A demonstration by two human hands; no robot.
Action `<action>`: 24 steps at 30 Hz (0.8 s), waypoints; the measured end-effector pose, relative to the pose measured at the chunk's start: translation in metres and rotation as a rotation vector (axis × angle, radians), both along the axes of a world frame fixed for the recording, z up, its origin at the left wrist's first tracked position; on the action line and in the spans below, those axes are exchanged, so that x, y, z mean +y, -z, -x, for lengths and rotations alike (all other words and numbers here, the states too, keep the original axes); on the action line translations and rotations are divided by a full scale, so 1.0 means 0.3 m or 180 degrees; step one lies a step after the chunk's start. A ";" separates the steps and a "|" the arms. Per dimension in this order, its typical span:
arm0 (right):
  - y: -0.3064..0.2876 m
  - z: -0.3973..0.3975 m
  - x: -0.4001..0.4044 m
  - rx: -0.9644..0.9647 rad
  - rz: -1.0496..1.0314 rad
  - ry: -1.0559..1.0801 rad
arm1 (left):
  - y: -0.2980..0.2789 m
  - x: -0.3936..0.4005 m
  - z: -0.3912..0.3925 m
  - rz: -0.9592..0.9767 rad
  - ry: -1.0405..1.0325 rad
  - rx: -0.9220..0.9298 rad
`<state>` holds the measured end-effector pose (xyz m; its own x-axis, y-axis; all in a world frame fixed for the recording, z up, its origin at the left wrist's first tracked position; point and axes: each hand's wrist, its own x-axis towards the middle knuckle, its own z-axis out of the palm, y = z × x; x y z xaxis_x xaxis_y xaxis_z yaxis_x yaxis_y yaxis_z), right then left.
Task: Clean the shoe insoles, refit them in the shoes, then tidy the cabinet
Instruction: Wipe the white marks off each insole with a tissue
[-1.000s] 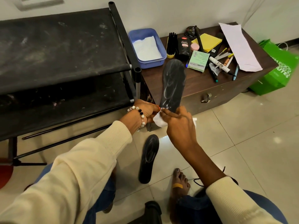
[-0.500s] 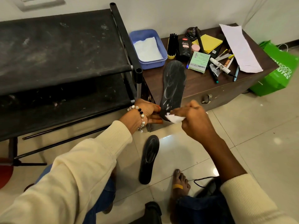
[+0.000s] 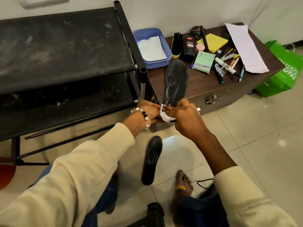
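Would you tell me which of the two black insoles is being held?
The streaked insole by the brown chest; the other insole lies untouched on the floor.

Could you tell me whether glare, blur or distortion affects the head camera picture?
Head view: a bright glare patch on the floor tiles beside the lying insole; wide-angle bending curves the rack and chest; the hands and the held insole are sharp.
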<state>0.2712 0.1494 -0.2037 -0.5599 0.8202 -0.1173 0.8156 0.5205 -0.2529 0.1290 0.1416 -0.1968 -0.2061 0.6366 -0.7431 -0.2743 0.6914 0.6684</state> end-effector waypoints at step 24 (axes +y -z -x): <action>0.036 0.014 -0.026 0.0037 -0.0186 0.0686 | 0.001 0.009 0.028 0.0084 0.0144 0.0031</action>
